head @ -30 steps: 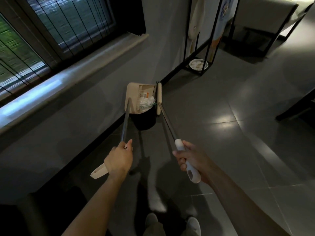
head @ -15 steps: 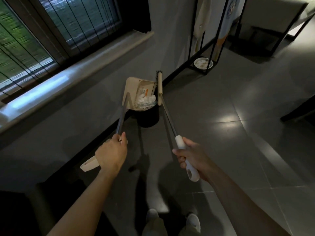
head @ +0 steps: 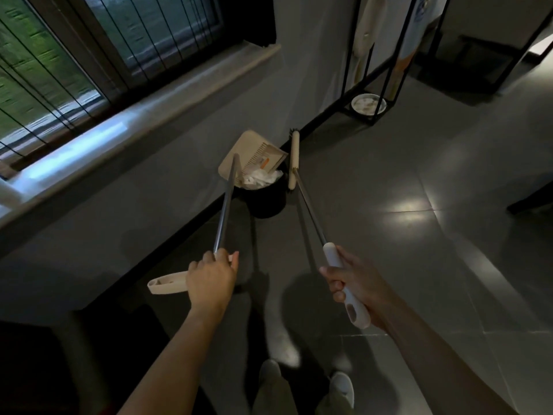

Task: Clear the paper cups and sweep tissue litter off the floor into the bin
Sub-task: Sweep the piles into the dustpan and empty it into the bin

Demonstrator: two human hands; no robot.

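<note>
Holding dustpan (head: 250,152) over bin (head: 266,202) (wall-side), broom (head: 294,158) beside

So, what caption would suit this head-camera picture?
Left hand holds a dustpan tilted over the black bin of tissue; right hand holds the broom beside it.
</note>
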